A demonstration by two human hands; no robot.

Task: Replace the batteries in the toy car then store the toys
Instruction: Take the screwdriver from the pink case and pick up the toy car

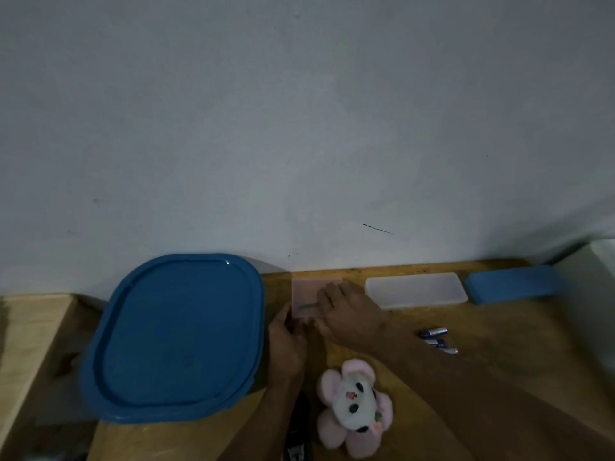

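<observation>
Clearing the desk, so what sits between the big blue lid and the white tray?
In the head view, a pink box, with the left hand holding its near corner and the right hand over it.

Wooden table (499, 377), white wall (299, 111) — blue block (512, 284) at right.

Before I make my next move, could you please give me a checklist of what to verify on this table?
1. Steady box: ok, the left hand holds its near edge.
2. Tool in grip: cannot tell; the right hand covers a thin grey thing in the box.
3. Reachable batteries: ok, on the table beside the right forearm.
4. Car ready: cannot tell; a dark thing at the bottom edge is mostly hidden.
5. Stored plush: not ok, it lies on the table.
</observation>
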